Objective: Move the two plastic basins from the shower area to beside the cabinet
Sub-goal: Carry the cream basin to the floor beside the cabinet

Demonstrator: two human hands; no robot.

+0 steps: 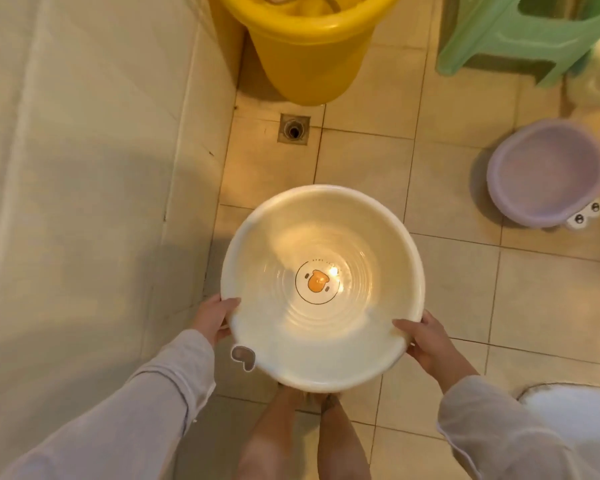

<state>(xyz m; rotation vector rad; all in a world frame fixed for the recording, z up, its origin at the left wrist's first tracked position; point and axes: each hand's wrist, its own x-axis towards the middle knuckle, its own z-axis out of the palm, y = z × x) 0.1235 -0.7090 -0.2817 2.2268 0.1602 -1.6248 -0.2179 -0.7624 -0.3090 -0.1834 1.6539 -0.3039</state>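
We are standing on a tiled bathroom floor (368,161), with a pale curtain or wall panel (84,168) running down the left and a drain (294,129) set into the tiles ahead of us. At the far side, a yellow bucket (309,46) is sitting beside a green stool (520,32).

We are holding the white basin (321,289) level above the floor, just in front of our legs. The left hand (212,318) is gripping the near-left rim, thumb over the edge and fingers (227,330) curling under. The right hand (426,342) is closing on the near-right rim the same way. The basin is looking empty, a duck print showing at its bottom.

The purple basin (548,173) is resting on the floor to the far right, well apart from us and untouched.

We judge that we are carrying out the first of the two moves: the white basin is lifted but not yet set down. The cabinet is not in view, unless the pale surface on the left is part of it; we cannot tell. The next move is calling for a turn toward it, keeping the basin level in both hands, then lowering it to the floor and coming back for the purple one.
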